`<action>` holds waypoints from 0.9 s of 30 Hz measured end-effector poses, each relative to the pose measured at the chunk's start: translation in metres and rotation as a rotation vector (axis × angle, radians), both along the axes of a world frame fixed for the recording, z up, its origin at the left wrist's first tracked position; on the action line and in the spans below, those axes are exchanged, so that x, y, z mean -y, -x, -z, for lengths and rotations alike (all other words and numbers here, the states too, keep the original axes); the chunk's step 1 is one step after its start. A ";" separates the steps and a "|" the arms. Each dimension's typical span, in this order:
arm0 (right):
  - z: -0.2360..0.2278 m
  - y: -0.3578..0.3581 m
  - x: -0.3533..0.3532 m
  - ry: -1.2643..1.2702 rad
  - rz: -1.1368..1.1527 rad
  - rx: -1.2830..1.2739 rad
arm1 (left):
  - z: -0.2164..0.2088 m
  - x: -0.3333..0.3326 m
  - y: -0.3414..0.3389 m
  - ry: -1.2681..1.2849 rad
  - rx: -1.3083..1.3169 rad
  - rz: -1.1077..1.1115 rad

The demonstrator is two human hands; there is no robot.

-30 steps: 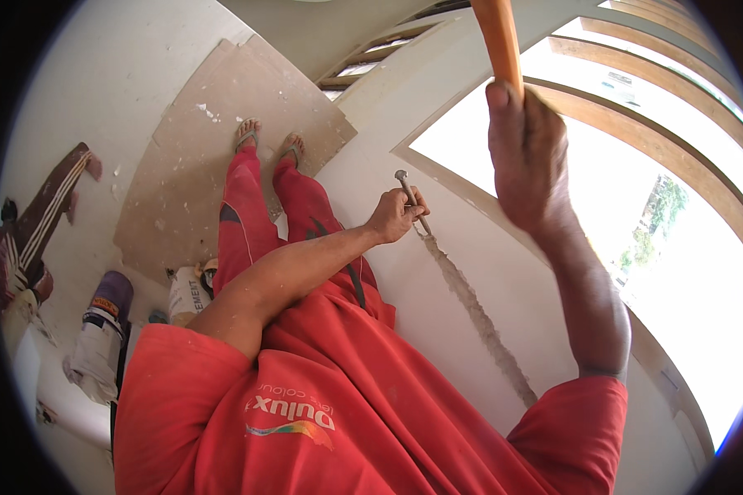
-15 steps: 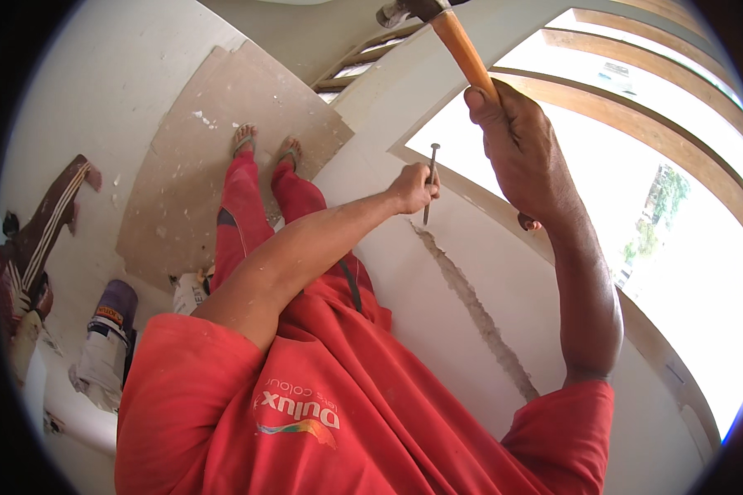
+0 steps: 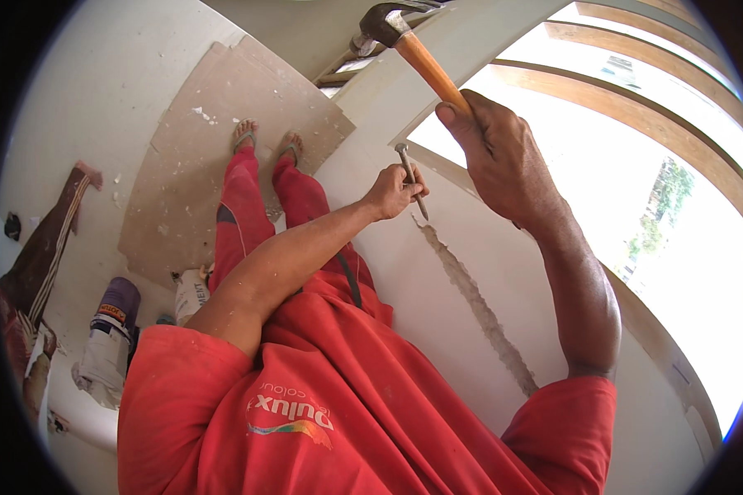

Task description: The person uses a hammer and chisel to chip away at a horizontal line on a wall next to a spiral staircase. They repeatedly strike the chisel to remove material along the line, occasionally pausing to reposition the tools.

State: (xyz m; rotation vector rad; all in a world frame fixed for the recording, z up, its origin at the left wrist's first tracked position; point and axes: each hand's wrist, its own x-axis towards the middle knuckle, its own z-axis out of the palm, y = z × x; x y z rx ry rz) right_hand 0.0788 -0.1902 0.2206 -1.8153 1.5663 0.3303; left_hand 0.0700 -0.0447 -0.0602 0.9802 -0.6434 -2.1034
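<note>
My left hand [image 3: 391, 195] grips a slim steel chisel [image 3: 404, 162] with a flattened head, its fingers wrapped round the shaft. The chisel tilts, with its lower tip at the upper end of a rough, chipped groove [image 3: 475, 304] in the white wall [image 3: 421, 318]. Raised beside the window, my right hand [image 3: 508, 157] is closed round the wooden handle of a claw hammer [image 3: 428, 64]. The dark hammer head is above the chisel and apart from it.
A bright window opening with a wooden frame [image 3: 586, 89] lies to the right. Brown board [image 3: 231, 91] covers part of the floor under my feet. At left are a purple-and-white bucket [image 3: 111, 334], a white bag [image 3: 191, 293] and dark striped clothing [image 3: 49, 235].
The hammer and my right hand have moved left, and the hammer has come lower. My left hand has shifted slightly left, and the chisel's head now leans left where it was nearly upright.
</note>
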 end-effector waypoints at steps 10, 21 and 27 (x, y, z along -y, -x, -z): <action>-0.009 -0.011 -0.003 0.001 -0.049 -0.023 | 0.003 -0.009 0.003 0.046 -0.036 -0.026; 0.030 0.026 -0.009 -0.372 -0.503 -0.490 | -0.006 -0.021 0.000 0.088 0.019 -0.030; -0.012 -0.034 0.019 0.192 -0.321 0.084 | -0.001 -0.018 -0.003 0.112 0.030 -0.020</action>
